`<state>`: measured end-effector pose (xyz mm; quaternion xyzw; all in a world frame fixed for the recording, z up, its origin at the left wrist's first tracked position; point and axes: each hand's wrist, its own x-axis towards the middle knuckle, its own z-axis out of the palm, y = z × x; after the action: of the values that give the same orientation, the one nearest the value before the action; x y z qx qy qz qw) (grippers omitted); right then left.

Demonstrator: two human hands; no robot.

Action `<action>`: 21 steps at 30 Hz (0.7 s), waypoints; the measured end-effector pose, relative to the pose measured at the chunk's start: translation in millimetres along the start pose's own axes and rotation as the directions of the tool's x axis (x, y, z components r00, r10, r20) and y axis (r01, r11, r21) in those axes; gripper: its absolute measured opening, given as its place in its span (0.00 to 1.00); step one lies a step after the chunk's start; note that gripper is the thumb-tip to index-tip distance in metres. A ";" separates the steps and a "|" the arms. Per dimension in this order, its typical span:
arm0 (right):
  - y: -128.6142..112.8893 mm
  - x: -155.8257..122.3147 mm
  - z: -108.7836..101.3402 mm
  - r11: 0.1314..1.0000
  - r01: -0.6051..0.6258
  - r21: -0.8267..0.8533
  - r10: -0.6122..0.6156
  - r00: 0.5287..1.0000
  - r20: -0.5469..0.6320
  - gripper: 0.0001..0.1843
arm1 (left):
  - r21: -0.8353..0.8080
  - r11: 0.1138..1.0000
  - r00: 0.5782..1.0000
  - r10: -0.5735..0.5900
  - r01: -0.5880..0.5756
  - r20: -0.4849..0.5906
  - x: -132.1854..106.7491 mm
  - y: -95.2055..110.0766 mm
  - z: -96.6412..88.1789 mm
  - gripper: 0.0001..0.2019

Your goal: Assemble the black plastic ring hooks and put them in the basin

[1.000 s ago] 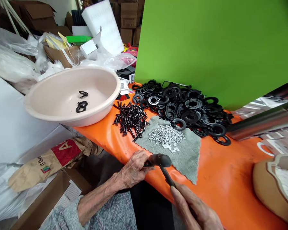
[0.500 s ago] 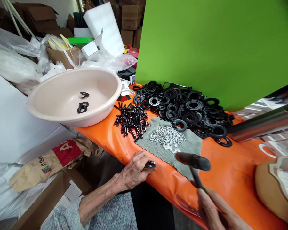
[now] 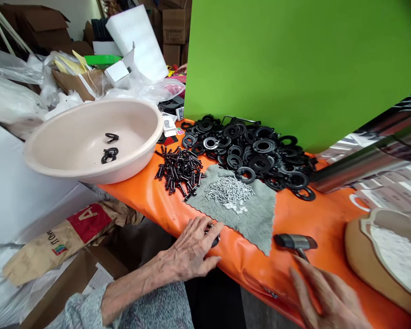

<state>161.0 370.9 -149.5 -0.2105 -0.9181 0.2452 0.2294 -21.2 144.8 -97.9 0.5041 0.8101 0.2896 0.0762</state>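
Note:
My left hand (image 3: 193,249) rests at the near edge of the orange table (image 3: 315,219), its fingers closed on a small black part (image 3: 215,238). A hammer (image 3: 295,242) lies on the table to the right of the grey cloth (image 3: 250,214). Just below it, my right hand (image 3: 325,299) hovers with fingers spread, holding nothing. Small silver pins (image 3: 229,192) are heaped on the cloth. Black pins (image 3: 178,171) lie in a pile to the left, and black rings (image 3: 256,153) behind.
A pink basin (image 3: 71,164) with two black parts (image 3: 110,148) sits at the table's left end. A green board (image 3: 294,64) stands behind the rings. A metal tube (image 3: 359,164) and a tan round object (image 3: 380,256) lie to the right. Boxes and bags crowd the left.
The hammer went from over the part by my left hand to the right and now lies on the table. My right hand let go of it and opened.

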 end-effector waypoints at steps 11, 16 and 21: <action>-79.2 55.8 77.5 0.886 0.400 0.234 -0.441 0.883 0.162 0.20 | -0.158 0.984 0.968 -0.122 0.087 -0.221 -0.3 -14.0 11.7 0.04; -74.3 63.6 72.6 0.873 0.396 0.285 -0.462 0.859 0.220 0.17 | -0.162 0.983 0.961 -0.129 0.091 -0.243 -4.6 -16.0 19.4 0.07; -76.5 69.7 63.7 0.861 0.389 0.328 -0.478 0.841 0.256 0.14 | -0.177 0.977 0.968 -0.152 0.117 -0.202 -4.4 -13.3 12.6 0.07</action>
<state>50.5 322.6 -134.9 0.0808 -0.9259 0.3377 0.1491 -24.1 141.6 -116.2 0.4058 0.8194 0.4020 0.0492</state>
